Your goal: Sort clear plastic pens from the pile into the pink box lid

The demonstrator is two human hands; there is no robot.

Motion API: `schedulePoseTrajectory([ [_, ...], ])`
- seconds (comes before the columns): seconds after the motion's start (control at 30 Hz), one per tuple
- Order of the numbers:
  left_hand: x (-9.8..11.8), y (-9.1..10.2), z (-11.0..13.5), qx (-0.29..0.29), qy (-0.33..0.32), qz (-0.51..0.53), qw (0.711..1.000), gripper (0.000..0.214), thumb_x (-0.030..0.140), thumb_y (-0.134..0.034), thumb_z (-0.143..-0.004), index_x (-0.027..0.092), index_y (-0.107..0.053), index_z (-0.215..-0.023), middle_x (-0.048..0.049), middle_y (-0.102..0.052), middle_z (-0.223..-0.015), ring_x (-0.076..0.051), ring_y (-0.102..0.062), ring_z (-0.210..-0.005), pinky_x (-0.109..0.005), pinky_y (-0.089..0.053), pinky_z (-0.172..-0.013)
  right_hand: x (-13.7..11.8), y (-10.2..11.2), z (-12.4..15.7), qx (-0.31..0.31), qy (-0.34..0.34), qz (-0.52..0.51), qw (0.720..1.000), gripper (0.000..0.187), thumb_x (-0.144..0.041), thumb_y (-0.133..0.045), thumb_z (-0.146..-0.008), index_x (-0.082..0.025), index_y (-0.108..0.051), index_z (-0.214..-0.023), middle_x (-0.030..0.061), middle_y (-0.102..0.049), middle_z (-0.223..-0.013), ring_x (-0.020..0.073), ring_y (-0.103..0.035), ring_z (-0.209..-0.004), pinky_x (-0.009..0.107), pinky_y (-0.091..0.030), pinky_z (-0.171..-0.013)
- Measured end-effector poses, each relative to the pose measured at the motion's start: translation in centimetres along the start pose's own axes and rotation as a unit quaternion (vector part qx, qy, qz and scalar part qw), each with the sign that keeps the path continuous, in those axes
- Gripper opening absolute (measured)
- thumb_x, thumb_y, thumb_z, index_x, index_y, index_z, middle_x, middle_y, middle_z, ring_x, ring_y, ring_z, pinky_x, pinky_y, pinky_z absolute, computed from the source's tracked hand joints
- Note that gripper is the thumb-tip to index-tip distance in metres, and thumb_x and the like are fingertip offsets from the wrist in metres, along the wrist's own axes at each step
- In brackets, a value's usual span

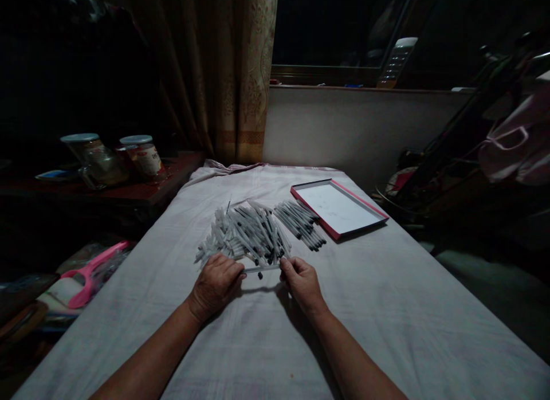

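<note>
Left hand (218,282): pinching one pen (263,269) by its left end, right there.
Right hand (302,278): pinching the same pen by the other end.
Pen: held out between both hands, just in front of the pile (243,231).
Black cap (260,276): showing just below the pen; cannot tell whether touching.
Row of pens (301,223): lying right of the pile, black ends nearest.
Tray (337,236): resting farther right of the pile, white inside, red-edged.
</note>
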State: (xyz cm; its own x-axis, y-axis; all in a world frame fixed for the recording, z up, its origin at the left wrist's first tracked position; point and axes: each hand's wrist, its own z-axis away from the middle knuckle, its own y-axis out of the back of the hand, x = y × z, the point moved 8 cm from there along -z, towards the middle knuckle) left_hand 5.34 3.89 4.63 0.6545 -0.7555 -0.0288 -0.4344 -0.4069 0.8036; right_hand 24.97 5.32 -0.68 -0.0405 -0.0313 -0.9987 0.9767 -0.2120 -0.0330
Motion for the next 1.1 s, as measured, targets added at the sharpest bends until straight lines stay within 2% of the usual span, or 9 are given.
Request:
schedulePoseTrajectory([
  [0.17, 0.4, -0.1, 0.1, -0.025, 0.039, 0.028, 0.999, 0.026, 0.031, -0.043, -0.098, 0.019, -0.065, -0.089, -0.0044, -0.066, -0.075, -0.019, -0.056, -0.072, -0.036, -0.040, -0.073, 0.3, 0.2, -0.3, -0.006, 0.004, -0.022, 1.000, 0.047, -0.062, -0.074, -0.062, -0.019, -0.057, -0.056, -0.0014, -0.056, -0.046, 0.0090, -0.042, -0.041, 0.023, -0.034, -0.042],
  [0.4, -0.4, -1.2, 0.5, -0.056, 0.080, 0.063, 0.993, 0.032, 0.031, -0.040, -0.100, 0.019, -0.065, -0.084, -0.0048, -0.069, -0.077, -0.019, -0.061, -0.074, -0.035, -0.042, -0.073, -0.6, 0.2, -0.6, -0.038, 0.035, -0.040, 0.998, 0.027, -0.045, -0.075, -0.063, -0.019, -0.073, -0.068, 0.0009, -0.066, -0.060, 0.0136, -0.055, -0.056, 0.025, -0.043, -0.053],
  [0.53, -0.6, -1.4, 0.6, -0.065, 0.085, 0.061, 0.992, 0.035, 0.032, -0.038, -0.100, 0.018, -0.065, -0.081, -0.0052, -0.070, -0.077, -0.020, -0.062, -0.073, -0.035, -0.042, -0.071, -0.9, 0.5, -0.7, -0.032, 0.044, -0.043, 0.998, 0.026, -0.040, -0.078, -0.058, -0.020, -0.077, -0.073, 0.0023, -0.070, -0.070, 0.0169, -0.061, -0.070, 0.026, -0.047, -0.061],
  [0.63, -0.5, -1.5, 0.6, -0.070, 0.080, 0.060, 0.993, 0.037, 0.033, -0.037, -0.101, 0.018, -0.064, -0.081, -0.0049, -0.069, -0.075, -0.020, -0.062, -0.072, -0.035, -0.042, -0.071, -0.4, 0.6, -0.8, -0.025, 0.026, -0.049, 0.998, 0.031, -0.045, -0.076, -0.060, -0.018, -0.076, -0.077, 0.0005, -0.066, -0.064, 0.0136, -0.057, -0.057, 0.024, -0.042, -0.051],
  [0.73, -0.3, -1.5, 0.6, -0.070, 0.072, 0.057, 0.993, 0.037, 0.034, -0.037, -0.101, 0.018, -0.064, -0.081, -0.0048, -0.068, -0.075, -0.020, -0.062, -0.072, -0.035, -0.042, -0.072, 0.1, 0.7, -0.9, -0.019, 0.012, -0.052, 0.998, 0.032, -0.047, -0.077, -0.060, -0.017, -0.071, -0.068, -0.0029, -0.058, -0.052, 0.0107, -0.048, -0.047, 0.023, -0.036, -0.045],
  [0.93, 0.0, -1.2, 0.6, -0.063, 0.063, 0.050, 0.995, 0.034, 0.032, -0.039, -0.100, 0.019, -0.063, -0.080, -0.0051, -0.068, -0.074, -0.020, -0.060, -0.071, -0.035, -0.041, -0.072, -0.1, 0.7, -1.0, -0.025, 0.016, -0.050, 0.998, 0.029, -0.041, -0.080, -0.055, -0.018, -0.070, -0.070, -0.0002, -0.065, -0.062, 0.0121, -0.053, -0.054, 0.023, -0.040, -0.050],
  [1.1, 0.2, -0.9, 0.5, -0.056, 0.059, 0.045, 0.996, 0.037, 0.034, -0.036, -0.101, 0.019, -0.063, -0.079, -0.0049, -0.067, -0.073, -0.019, -0.059, -0.071, -0.035, -0.041, -0.073, 0.2, 0.7, -1.0, -0.019, 0.019, -0.035, 0.999, 0.033, -0.049, -0.077, -0.061, -0.018, -0.069, -0.072, -0.0014, -0.061, -0.057, 0.0122, -0.050, -0.050, 0.023, -0.036, -0.045],
])
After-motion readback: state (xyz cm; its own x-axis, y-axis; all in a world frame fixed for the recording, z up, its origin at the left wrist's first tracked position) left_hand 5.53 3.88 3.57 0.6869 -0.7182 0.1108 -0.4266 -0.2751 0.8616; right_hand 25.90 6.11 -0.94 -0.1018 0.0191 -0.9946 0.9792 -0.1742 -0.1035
